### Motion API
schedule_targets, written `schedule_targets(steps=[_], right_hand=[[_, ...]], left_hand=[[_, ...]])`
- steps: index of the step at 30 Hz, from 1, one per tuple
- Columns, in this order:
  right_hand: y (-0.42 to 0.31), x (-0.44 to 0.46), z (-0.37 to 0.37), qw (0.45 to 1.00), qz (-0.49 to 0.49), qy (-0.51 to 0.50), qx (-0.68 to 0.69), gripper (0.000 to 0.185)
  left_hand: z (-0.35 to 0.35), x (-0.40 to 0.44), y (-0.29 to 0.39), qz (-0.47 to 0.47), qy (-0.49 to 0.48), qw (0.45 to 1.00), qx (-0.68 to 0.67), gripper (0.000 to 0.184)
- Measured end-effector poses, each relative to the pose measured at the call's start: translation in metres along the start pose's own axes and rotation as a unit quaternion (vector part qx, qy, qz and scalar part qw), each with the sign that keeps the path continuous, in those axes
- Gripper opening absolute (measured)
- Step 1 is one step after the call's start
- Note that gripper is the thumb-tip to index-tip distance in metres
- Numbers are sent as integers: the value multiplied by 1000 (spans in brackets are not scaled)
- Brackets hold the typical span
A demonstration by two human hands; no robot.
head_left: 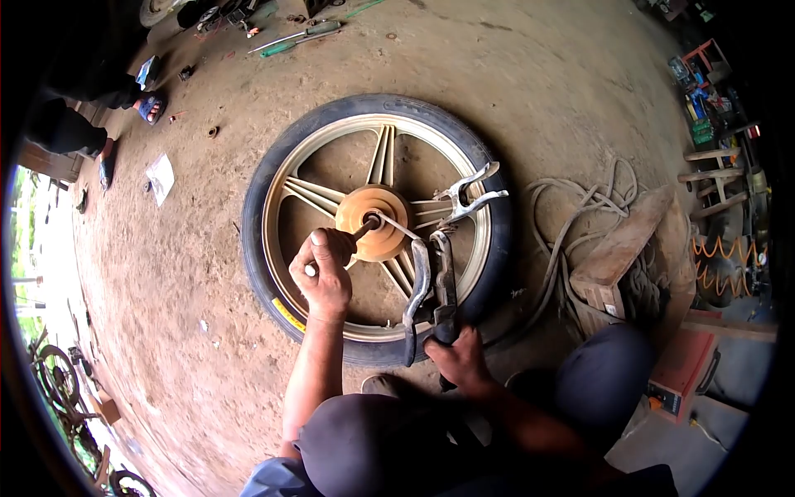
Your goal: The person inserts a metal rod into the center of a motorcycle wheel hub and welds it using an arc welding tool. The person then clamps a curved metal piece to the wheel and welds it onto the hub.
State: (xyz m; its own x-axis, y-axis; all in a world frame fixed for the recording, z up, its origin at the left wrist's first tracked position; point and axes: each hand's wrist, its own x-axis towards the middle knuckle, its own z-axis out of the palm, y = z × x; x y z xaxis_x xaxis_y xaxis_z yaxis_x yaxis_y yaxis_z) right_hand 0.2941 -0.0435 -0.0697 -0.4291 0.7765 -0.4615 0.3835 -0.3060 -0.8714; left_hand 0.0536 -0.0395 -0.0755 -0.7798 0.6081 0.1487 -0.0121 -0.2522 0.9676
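Note:
A motorcycle wheel [387,153], with a black tire and pale spoked rim, lies flat on the floor before me. My left hand [323,267] is closed in a fist around a dark metal rod [366,228], whose far end sits in the hub [385,240]. Its pale near end pokes out of the fist. In my right hand [460,358] is the black handle of a welding electrode holder [445,290] with a lever alongside. A thin rod [396,224] runs from its jaws to the hub's center. A silvery forked metal piece [470,195] rests over the right spoke and rim.
Coiled cable [571,224] and a wooden box [621,248] lie to the right, near a red machine [683,373]. Screwdrivers [298,40] lie beyond the wheel. Another person's sandaled foot [151,108] stands at the upper left by a plastic bag [161,177].

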Motion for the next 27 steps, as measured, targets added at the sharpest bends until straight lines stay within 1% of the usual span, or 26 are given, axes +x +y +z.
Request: schedule_targets(steps=[3,5,6,8,12,15,17,19,20,21,22,24,26,27], right_hand=[[8,1,-1,1000,-13,-10,24,14],[5,1,0,1000,5,-22,8,15],[3,2,0,1000,4,-22,8,15],[-2,2,0,1000,-29,-11,-5,14],[3,2,1,1000,-23,-1,-13,15],[9,5,2,999,-42,-10,-14,17],[20,11,3,996,-18,-46,-79,20],[17,14,3,997,-29,-28,-67,20],[16,14,3,998,-35,-15,-55,21],[9,11,1,997,-64,3,-31,22],[5,11,0,997,-66,3,-31,22],[4,2,0,998,-36,27,41,22],[1,3,-1,999,-22,19,46,22],[10,8,0,1000,-22,-11,1,22]], left_hand=[[6,3,1,8,-10,1000,-7,50],[7,3,1,2,-1,1000,11,50],[9,4,3,4,-1,1000,11,50],[13,3,7,-10,17,1000,21,50],[11,5,6,-14,17,1000,19,50],[11,4,3,14,8,1000,5,49],[13,2,3,8,7,1000,19,49],[14,-1,4,8,9,999,53,48],[13,-2,4,-2,8,999,42,49],[13,-1,2,1,5,999,35,49],[12,0,1,5,5,1000,30,49],[13,-1,1,11,19,999,45,50],[13,-1,1,7,22,999,45,50],[12,0,-1,8,20,999,39,50]])
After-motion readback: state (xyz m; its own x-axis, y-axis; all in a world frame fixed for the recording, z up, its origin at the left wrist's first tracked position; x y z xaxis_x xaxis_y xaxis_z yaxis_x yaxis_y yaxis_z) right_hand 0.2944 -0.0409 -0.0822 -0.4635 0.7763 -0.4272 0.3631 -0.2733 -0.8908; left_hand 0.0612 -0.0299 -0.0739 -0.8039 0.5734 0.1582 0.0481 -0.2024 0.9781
